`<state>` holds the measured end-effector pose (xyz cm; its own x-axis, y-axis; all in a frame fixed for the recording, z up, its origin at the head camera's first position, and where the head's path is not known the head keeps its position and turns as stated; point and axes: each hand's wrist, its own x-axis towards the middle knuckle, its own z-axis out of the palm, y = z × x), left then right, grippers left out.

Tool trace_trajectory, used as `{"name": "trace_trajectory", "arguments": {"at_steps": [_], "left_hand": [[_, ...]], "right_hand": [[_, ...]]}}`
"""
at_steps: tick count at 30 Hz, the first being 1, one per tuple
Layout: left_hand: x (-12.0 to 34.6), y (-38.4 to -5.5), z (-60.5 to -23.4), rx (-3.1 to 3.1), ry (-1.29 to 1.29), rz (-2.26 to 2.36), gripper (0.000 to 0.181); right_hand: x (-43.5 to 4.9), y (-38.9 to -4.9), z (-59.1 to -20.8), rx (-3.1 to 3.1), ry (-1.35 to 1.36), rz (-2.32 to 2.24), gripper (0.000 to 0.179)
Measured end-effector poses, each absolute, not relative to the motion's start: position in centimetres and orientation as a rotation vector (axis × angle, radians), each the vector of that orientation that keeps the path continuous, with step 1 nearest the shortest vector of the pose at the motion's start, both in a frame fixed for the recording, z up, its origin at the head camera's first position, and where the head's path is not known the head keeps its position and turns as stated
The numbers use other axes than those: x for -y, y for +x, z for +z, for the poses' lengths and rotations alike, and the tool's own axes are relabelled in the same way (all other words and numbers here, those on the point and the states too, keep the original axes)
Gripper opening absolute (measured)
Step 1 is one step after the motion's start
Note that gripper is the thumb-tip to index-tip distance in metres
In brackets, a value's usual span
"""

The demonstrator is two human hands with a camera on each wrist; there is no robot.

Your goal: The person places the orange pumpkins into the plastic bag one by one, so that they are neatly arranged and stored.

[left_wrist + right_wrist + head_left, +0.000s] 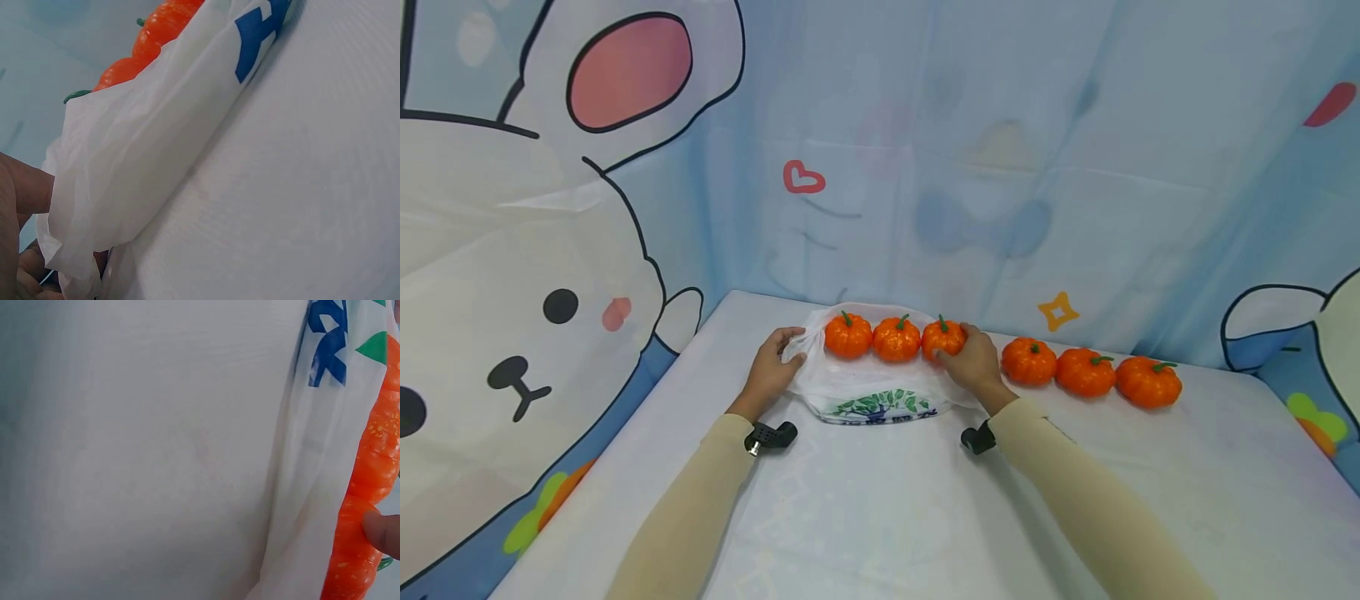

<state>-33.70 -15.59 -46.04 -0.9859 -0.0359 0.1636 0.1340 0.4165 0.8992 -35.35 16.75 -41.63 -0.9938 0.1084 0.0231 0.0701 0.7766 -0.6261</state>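
A white plastic bag [880,385] with a green and blue print lies on the table, and three small orange pumpkins stand in a row on or in it. My left hand [772,367] pinches the bag's left edge; in the left wrist view the plastic [125,169] bunches between thumb and fingers. My right hand [976,362] grips the rightmost of these pumpkins [943,337], thumb in front. Beside it are the middle pumpkin [896,340] and the left pumpkin [847,336]. In the right wrist view the thumb [382,532] presses on the orange pumpkin skin.
To the right of the bag, three more pumpkins stand in a line: one [1028,362] near my right hand, another [1086,372] in the middle, the last [1148,382] farthest right. Behind the white table [865,508] hangs a printed blue curtain [880,225].
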Motion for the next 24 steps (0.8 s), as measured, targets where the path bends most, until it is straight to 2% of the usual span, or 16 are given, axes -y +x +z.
{"name": "trace_trajectory", "arguments": {"at_steps": [13, 24], "left_hand": [[15.6, -33.8, -46.2, 2.508, -0.081, -1.605, 0.043], [15.5, -33.6, -46.2, 2.509, -0.083, -1.601, 0.043]], "right_hand": [[-17.4, -34.8, -41.2, 2.923, -0.080, 1.028, 0.081], [-21.7, -30.4, -37.8, 2.770, 0.056, 1.149, 0.081]]}}
